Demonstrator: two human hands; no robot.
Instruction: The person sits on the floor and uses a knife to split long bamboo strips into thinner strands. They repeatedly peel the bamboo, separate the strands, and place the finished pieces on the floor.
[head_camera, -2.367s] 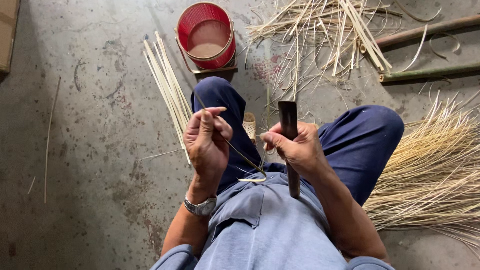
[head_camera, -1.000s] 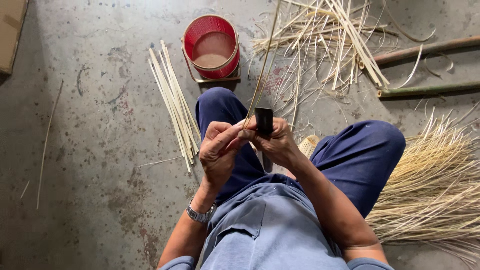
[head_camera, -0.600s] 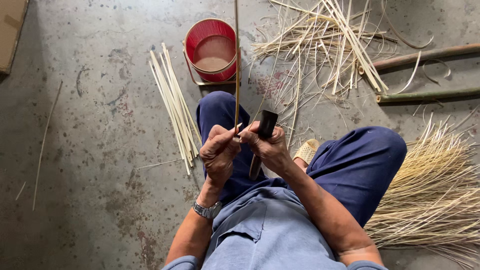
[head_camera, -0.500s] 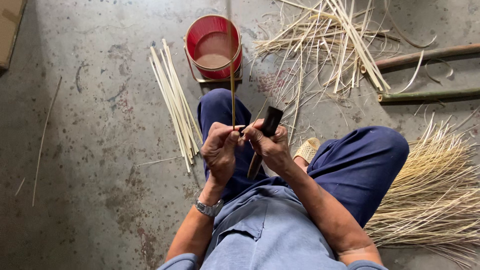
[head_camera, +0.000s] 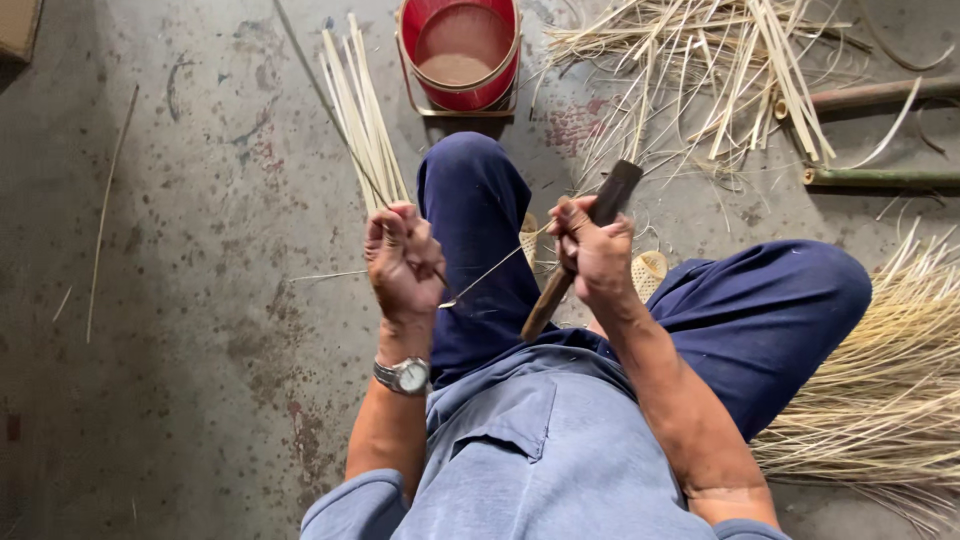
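Note:
My left hand (head_camera: 403, 262) pinches a thin bamboo strip (head_camera: 330, 110) that slants up and left from my fingers across the floor. My right hand (head_camera: 592, 252) grips a knife with a dark blade (head_camera: 614, 190) and a wooden handle (head_camera: 545, 303), blade pointing up and right. A fine sliver (head_camera: 490, 270) runs between the two hands above my blue-trousered knee (head_camera: 470, 180). The hands are about a palm's width apart. A metal watch (head_camera: 403, 375) sits on my left wrist.
A red bucket (head_camera: 460, 50) stands ahead of my knee. A bundle of pale split strips (head_camera: 360, 120) lies left of it. Loose bamboo scraps (head_camera: 700, 80) and green bamboo poles (head_camera: 880, 178) lie at the top right. A fan of thin slivers (head_camera: 880, 380) spreads at my right.
The hands, close together before, have drawn apart. The strip, upright half a second ago, now leans up and left. The knife has tilted to the right.

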